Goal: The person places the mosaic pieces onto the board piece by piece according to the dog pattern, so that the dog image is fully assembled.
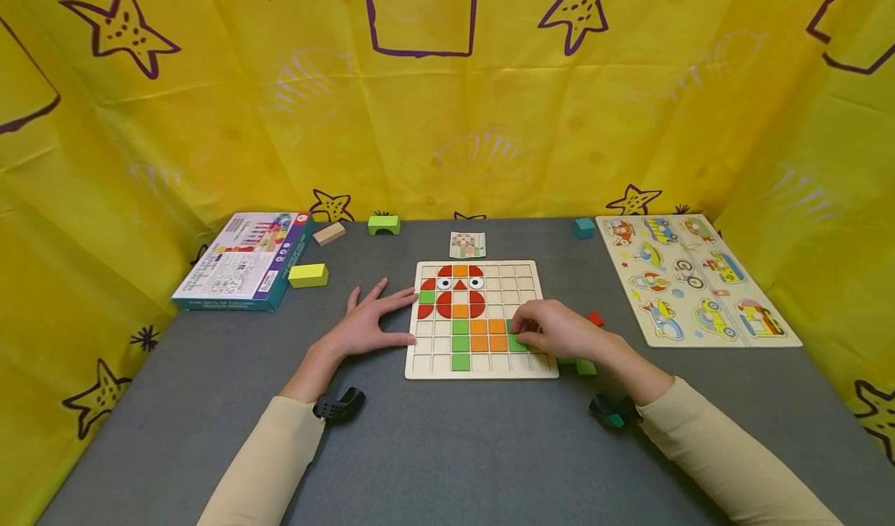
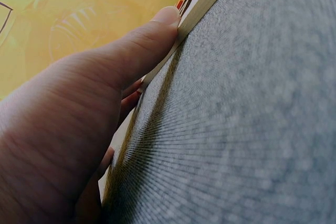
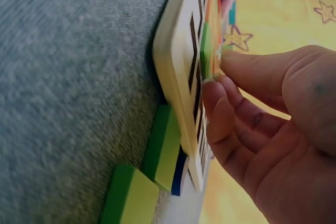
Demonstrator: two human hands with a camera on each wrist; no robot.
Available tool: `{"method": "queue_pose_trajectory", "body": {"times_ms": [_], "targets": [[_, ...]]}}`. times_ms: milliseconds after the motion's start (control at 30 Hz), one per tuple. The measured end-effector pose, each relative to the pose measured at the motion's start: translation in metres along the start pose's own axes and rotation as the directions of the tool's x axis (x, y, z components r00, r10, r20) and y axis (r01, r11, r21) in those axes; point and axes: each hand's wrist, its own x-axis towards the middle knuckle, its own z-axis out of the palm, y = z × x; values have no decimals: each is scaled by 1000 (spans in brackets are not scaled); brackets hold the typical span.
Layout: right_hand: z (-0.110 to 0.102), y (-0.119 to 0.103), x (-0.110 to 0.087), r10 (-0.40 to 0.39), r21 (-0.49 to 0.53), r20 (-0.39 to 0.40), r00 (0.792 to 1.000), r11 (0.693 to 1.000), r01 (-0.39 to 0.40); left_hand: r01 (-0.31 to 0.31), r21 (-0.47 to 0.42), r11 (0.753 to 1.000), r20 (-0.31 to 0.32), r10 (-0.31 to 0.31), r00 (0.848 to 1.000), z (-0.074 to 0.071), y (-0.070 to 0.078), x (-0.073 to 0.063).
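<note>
A wooden grid board (image 1: 510,285) lies on the grey table. Red, orange and green square tiles and pieces with eyes fill part of its cells. My left hand (image 1: 370,325) rests at the board's left edge, fingers spread, the thumb (image 2: 167,17) against the rim in the left wrist view. Over the right part of the board, my right hand (image 1: 559,330) pinches a green tile (image 1: 516,345) at a cell beside the orange tiles (image 1: 488,336). In the right wrist view, the fingertips partly hide the green tile (image 3: 205,48).
Green pieces (image 1: 586,367) and a red piece (image 1: 595,318) lie right of the board. Behind it is a small picture card (image 1: 467,245). A box (image 1: 241,262) and blocks (image 1: 308,276) stand left; a vehicle puzzle board (image 1: 699,277) and teal block (image 1: 583,228) are right.
</note>
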Motion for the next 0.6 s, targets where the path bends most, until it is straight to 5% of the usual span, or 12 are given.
{"method": "queue_pose_trajectory", "body": {"times_ms": [600], "targets": [[-21, 22, -40, 57, 14, -56, 997, 998, -56, 2, -5, 1000, -3, -2, 1000, -1, 2, -1]]}}
